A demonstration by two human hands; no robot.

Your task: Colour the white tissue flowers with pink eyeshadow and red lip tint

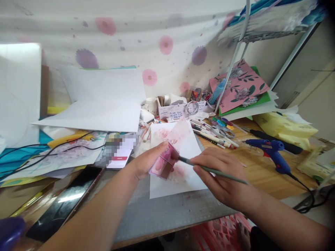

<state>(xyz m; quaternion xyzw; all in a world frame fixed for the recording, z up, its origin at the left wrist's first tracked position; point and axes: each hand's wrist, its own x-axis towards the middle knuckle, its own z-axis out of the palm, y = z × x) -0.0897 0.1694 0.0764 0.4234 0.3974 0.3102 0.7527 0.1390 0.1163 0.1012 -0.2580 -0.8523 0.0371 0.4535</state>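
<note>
- Dipping at a small pink case (161,163) is seen to be in hand: the bristle end of a brush (186,160) is brought up to its inner side, and colour is, as judged, being picked up.
- The case is held tilted over the left part of a white paper sheet (183,187); whether the sheet is touched by it cannot be told.
- By the left hand (149,158) the case is gripped along its left side, with the thumb laid on its upper edge.
- By the right hand (222,170) the brush is pinched between thumb and fingers, its green handle slanting back across the hand.
- For the next move, a steady case and a light, controlled brush tip are judged to be called for, with the rim cleared before the bristles are lifted away.
- On the sheet, soft pink blooms are shown, and near its top a pale pink, sheer-looking piece (180,128) is laid.
- Beneath the sheet, a grey mat (136,212) is spread on the wooden tabletop (251,170).
- Farther out, pens (209,134) are heaped just beside the sheet, and a blue glue gun (272,150) is laid to the right.
</note>
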